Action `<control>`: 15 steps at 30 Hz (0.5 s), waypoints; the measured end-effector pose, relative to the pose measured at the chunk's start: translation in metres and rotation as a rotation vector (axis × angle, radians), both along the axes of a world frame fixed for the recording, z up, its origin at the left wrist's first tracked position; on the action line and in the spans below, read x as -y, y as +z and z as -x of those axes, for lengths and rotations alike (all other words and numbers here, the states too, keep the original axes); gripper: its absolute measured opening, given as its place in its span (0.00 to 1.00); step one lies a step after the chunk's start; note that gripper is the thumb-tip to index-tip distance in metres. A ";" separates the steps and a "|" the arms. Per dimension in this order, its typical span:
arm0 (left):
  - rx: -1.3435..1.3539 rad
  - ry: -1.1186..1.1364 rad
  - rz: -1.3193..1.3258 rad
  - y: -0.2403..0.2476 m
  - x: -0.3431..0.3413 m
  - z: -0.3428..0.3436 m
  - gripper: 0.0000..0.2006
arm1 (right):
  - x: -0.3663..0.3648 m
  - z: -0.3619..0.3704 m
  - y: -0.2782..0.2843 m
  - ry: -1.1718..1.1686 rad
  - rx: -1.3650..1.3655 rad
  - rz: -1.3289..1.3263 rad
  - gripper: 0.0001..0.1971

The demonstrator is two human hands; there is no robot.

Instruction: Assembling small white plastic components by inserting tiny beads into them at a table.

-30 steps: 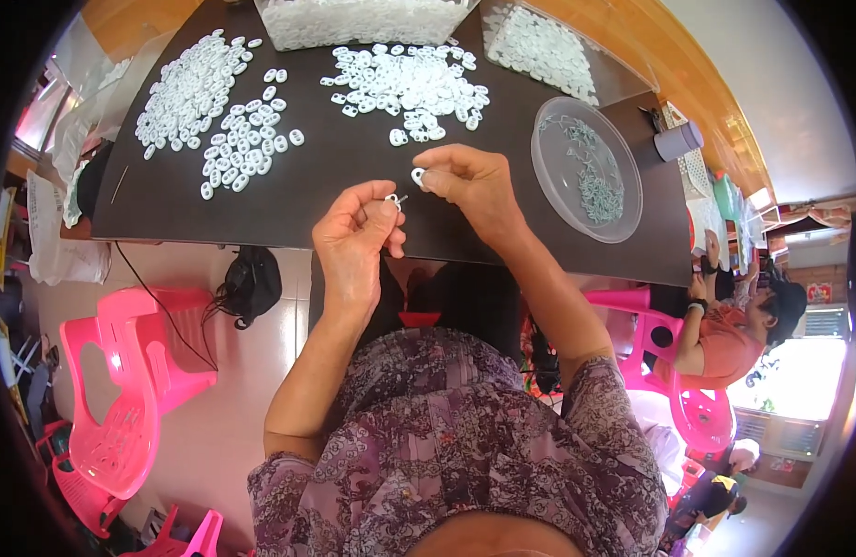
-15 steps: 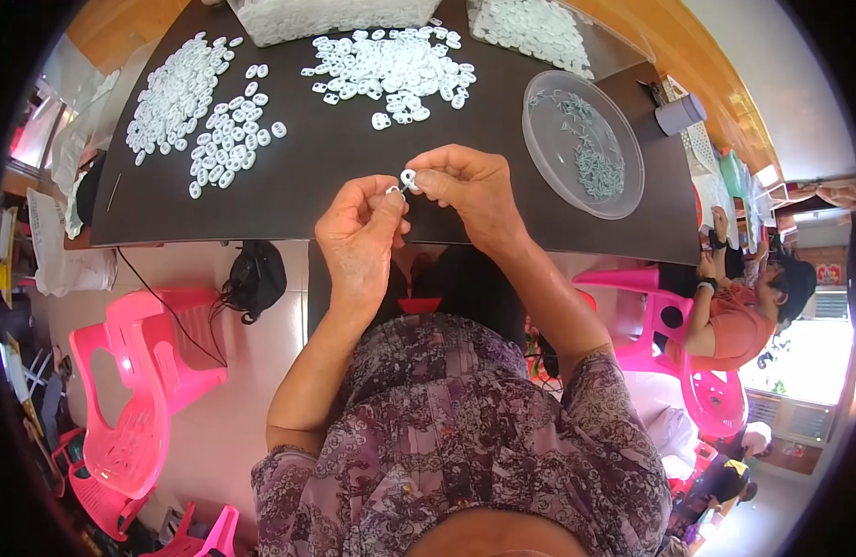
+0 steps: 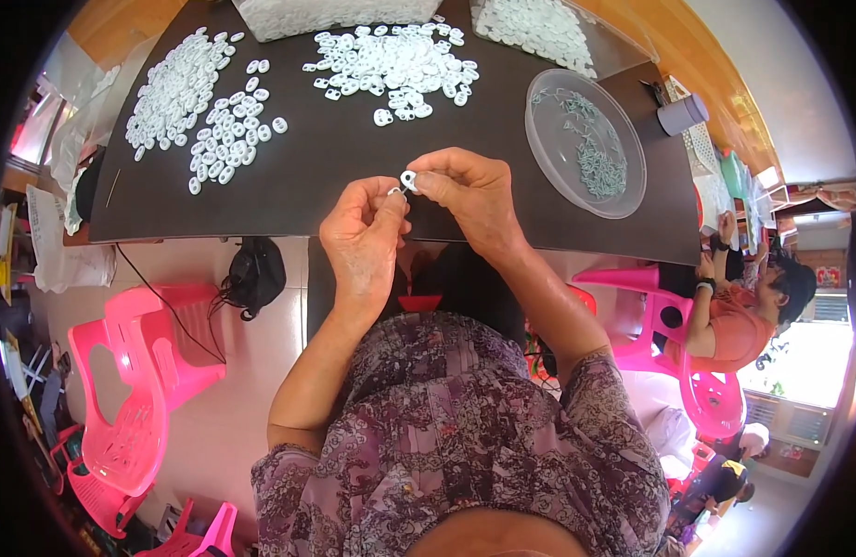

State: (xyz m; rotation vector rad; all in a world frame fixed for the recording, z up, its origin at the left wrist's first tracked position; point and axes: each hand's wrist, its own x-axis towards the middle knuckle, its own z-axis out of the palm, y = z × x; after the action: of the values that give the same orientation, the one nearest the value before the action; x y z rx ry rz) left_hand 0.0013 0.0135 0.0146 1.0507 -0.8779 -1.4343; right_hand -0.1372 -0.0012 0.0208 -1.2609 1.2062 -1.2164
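Note:
Just over the table's near edge, my two hands meet fingertip to fingertip. The thumb and fingers of my right hand (image 3: 483, 204) pinch a small white plastic piece with a hole (image 3: 409, 178). A second small white piece (image 3: 396, 191) is pinched in my left hand (image 3: 361, 237), mostly hidden by the fingertips. Something thin spans the short gap between the pieces; its kind is too small to tell. Beyond my hands lies a pile of white two-hole pieces (image 3: 391, 70). Right of them, a round clear plastic lid or shallow tray (image 3: 550, 139) holds thin grey-green bits (image 3: 602, 174).
Two more groups of white oval pieces, a large heap (image 3: 175, 93) and a looser one (image 3: 228, 139), lie on the dark table (image 3: 335, 153). Clear bins (image 3: 344, 20) of white pieces stand at the back. A grey-purple cup (image 3: 683, 114) is far right. Pink chairs (image 3: 131, 399) flank me; another person (image 3: 739, 320) sits at right.
My hands keep nearly the same pose, both pieces still pinched close together. The view has shifted very slightly.

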 end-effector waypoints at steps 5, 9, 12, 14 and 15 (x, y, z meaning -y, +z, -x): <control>0.009 -0.018 0.032 -0.002 0.000 -0.001 0.06 | -0.004 -0.004 -0.002 -0.051 -0.060 0.061 0.06; -0.020 -0.027 0.035 -0.004 -0.001 0.000 0.06 | -0.005 -0.004 -0.002 -0.054 -0.107 0.099 0.05; -0.055 -0.018 0.034 -0.006 -0.002 0.002 0.06 | -0.006 -0.006 -0.004 -0.070 -0.083 0.116 0.05; -0.034 -0.008 0.057 -0.006 -0.002 0.003 0.06 | -0.008 -0.006 -0.003 -0.096 -0.190 0.164 0.05; -0.033 -0.009 0.057 -0.006 -0.003 0.003 0.06 | -0.008 -0.005 -0.003 -0.097 -0.190 0.164 0.05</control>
State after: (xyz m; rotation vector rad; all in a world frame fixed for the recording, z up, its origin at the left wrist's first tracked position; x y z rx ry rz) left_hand -0.0016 0.0164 0.0084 0.9790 -0.8949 -1.4222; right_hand -0.1322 0.0071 0.0175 -1.4804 1.3387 -1.3105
